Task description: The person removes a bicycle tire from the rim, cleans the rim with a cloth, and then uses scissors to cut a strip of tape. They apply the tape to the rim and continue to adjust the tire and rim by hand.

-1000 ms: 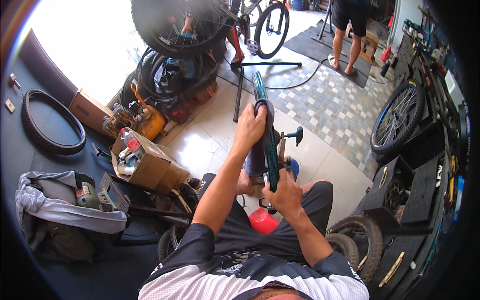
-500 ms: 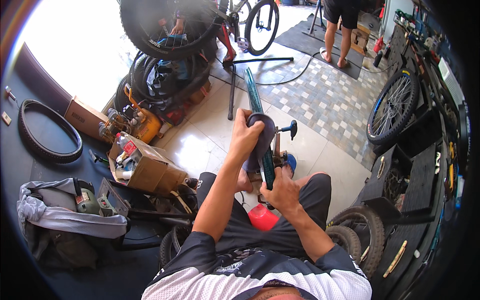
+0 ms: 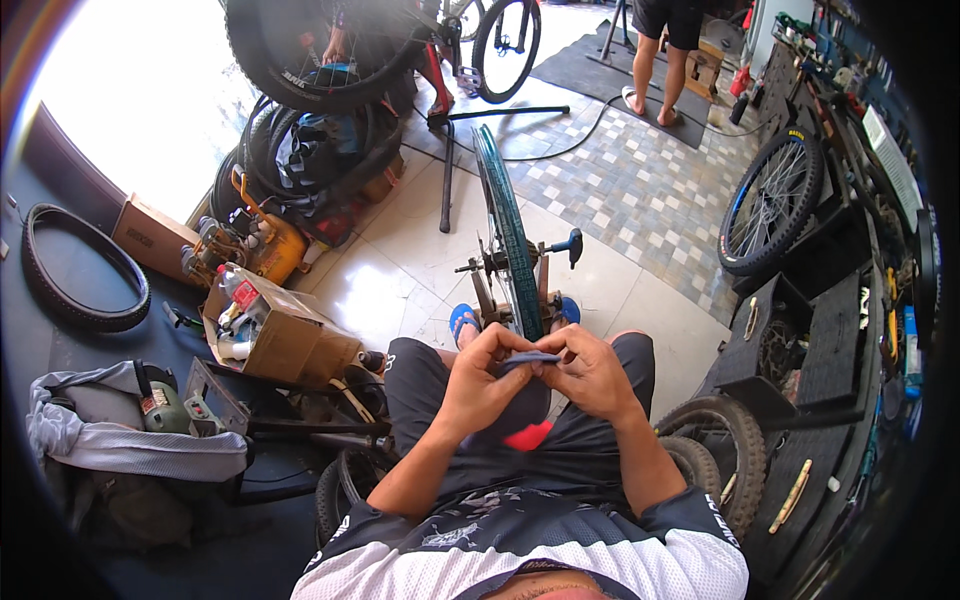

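Observation:
Over my lap, my left hand (image 3: 480, 388) and my right hand (image 3: 592, 378) pinch a dark grey cloth (image 3: 534, 357) between thumbs and fingers. Both hands are closed on its upper edge, side by side, while the rest of it hangs down below them. Just beyond my hands a bicycle wheel (image 3: 508, 215) with a teal-green rim stands upright, apart from my fingers. It sits in a metal wheel stand (image 3: 482, 292) that has a dark T-shaped handle (image 3: 570, 247) on its right. Part of a red object (image 3: 528, 436) shows between my thighs, beneath the cloth.
An open cardboard box (image 3: 285, 345) of bottles and an orange air compressor (image 3: 265, 245) stand at the left. Black shelving (image 3: 825, 350) with another wheel (image 3: 775, 200) lines the right. Ahead are a raised bicycle (image 3: 335, 75) and a standing person (image 3: 660, 60).
The cloth has come off the wheel's rim and nearer to my lap. My hands, formerly apart along the rim, have moved together on the cloth. The view has shifted slightly.

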### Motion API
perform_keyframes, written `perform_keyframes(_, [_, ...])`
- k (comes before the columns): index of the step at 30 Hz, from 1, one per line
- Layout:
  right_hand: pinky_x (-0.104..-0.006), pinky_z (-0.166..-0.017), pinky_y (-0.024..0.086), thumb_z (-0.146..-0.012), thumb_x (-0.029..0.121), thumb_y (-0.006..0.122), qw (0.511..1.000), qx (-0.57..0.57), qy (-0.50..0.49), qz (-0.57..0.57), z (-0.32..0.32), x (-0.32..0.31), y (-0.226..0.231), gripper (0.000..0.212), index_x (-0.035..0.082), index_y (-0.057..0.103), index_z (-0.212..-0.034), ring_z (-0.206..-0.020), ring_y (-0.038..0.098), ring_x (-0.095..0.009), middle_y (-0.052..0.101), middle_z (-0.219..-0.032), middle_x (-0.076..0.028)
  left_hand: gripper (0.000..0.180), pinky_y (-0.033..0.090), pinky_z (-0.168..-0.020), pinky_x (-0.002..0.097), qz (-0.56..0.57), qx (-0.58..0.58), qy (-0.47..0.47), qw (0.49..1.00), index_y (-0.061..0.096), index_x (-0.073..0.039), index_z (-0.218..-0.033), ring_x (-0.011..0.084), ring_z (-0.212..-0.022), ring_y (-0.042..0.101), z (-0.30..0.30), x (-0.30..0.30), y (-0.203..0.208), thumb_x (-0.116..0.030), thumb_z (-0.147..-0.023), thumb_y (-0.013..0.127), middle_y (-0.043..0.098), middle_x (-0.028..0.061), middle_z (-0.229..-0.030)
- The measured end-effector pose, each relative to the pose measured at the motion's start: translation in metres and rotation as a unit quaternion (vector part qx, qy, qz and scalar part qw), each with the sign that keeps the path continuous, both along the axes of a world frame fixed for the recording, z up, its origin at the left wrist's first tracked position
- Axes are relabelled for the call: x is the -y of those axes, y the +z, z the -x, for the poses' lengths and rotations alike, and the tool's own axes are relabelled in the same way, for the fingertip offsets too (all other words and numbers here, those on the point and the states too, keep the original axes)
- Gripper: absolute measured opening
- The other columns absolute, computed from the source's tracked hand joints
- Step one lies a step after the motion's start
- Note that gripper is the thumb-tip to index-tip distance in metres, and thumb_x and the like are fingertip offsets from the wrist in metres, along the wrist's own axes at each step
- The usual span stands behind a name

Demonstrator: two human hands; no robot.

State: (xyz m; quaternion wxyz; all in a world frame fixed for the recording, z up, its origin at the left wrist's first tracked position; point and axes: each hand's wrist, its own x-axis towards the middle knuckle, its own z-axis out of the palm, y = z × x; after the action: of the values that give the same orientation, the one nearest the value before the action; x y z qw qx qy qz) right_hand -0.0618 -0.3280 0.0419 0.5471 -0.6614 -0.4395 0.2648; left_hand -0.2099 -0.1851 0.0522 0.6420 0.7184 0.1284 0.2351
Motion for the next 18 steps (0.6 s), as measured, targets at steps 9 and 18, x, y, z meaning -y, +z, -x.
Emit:
perform_keyframes(9, [-0.0390,-0.088,0.057,-0.109,0.026,0.060,0.877,-0.305,0.016,-0.372,-0.042,0.014,0.022,0.025,0.002,0.060,-0.114,-0.096,0.069,-0.024,0.068,-0.100,-0.015,0.035,0.051,-0.092,0.0292,-0.020,0.059,0.086,0.994,0.065,0.002,-0.130,0.0136,-0.104,0.065,-0.058,-0.063,-0.004,-0.023,-0.106,0.065,0.069,0.0065,-0.118])
perform_keyframes(18, [-0.0264,-0.072,0.053,-0.091,0.010,0.072,0.991,0.017,-0.117,-0.057,-0.091,-0.136,0.045,0.028,0.001,0.062,-0.116,-0.084,0.062,-0.010,0.064,-0.094,-0.005,0.051,0.037,-0.056,0.0243,0.176,0.055,0.152,0.971,0.064,-0.008,-0.094,0.0058,-0.062,0.047,-0.136,-0.083,-0.064,-0.046,-0.116,0.038,0.055,-0.0048,-0.073])
